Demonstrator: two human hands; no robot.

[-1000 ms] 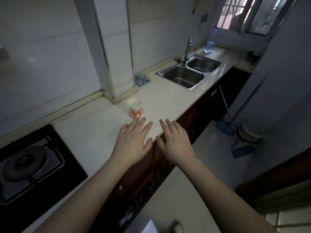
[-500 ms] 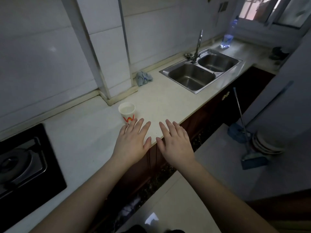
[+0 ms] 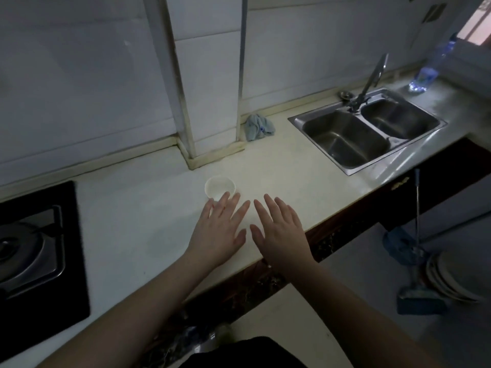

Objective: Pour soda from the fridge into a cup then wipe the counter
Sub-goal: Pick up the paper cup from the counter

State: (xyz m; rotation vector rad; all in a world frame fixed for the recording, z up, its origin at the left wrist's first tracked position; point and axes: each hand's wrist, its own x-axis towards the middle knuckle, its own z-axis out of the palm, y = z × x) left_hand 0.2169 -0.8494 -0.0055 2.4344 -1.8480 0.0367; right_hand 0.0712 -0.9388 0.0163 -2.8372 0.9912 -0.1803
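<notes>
Two empty hands over a dim kitchen counter

Left hand and right hand lie flat, fingers spread, grasping nothing, on the pale stone counter. Left fingertips partly hide the small white paper cup; its contents are unreadable. Crumpled blue cloth sits by the wall.

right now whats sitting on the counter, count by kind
cup: 1
cloth: 1
plastic bottle: 1
hands resting flat, left hand and right hand: 2
total: 5
</notes>
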